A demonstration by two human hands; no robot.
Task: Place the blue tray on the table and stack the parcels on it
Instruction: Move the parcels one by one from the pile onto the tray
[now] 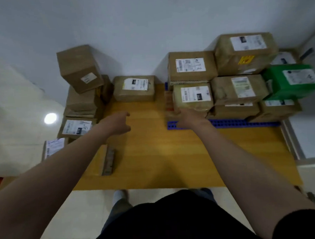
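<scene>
Two hands out: right hand (186,116) touching a front parcel (192,97), grip unclear; left hand (119,123) loosely curled, empty. Tray (244,123) long axis runs left-right on table (155,156).

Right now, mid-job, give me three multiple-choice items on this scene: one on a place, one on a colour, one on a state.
1. Where does the perforated blue plastic tray lie?
A. on the yellow wooden table's right half
B. on the floor
C. leaning against the wall

2. What colour is the one parcel on the stack's right end that is not brown?
A. red
B. green
C. white

3. What is the left hand doing?
A. gripping a parcel
B. resting flat on the tray
C. hanging empty over the tabletop

Answers: 1 A, the tray sits on the table under the stacked brown parcels. 2 B, the green parcel stands out at the right. 3 C, the left hand holds nothing, while the right hand touches the front pale parcel.
</scene>
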